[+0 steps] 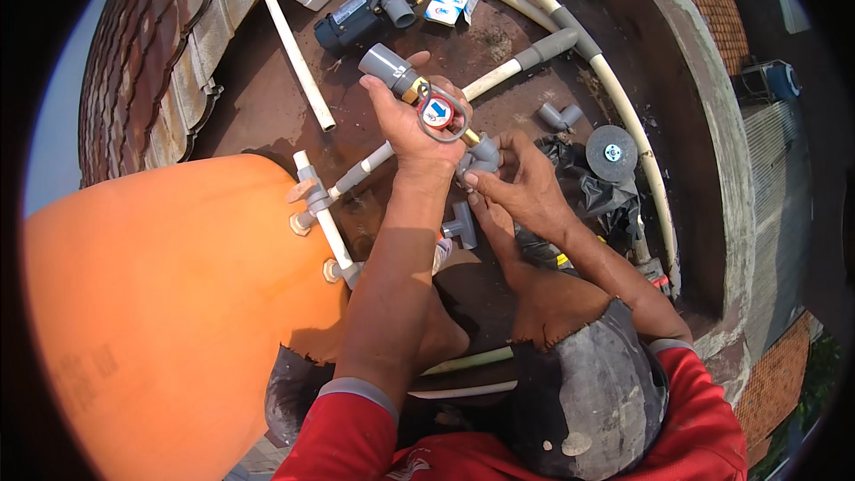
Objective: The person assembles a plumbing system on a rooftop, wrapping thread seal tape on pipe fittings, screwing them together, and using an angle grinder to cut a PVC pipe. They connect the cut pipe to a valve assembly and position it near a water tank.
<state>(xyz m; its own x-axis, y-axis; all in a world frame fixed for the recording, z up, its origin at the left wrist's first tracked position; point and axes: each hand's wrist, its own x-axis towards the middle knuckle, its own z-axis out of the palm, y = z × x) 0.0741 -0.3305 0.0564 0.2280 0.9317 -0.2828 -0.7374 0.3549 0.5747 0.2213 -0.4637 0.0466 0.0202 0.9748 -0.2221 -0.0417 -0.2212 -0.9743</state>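
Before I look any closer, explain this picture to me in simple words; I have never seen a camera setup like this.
There is no machine here: a person with red sleeves works bare-handed. The one picture comes from a wide fisheye camera on their head, looking down, so straight edges bend toward the rim.

The left hand holds a grey plastic and brass pipe fitting with a red-rimmed round face bearing a blue arrow. The right hand grips a grey plastic elbow at the fitting's lower end.

On the brown, stained surface lie a straight white plastic pipe, a dark blue cylindrical device with grey pipe parts and a flat grey disc. A large, rounded orange tank stands at the left.
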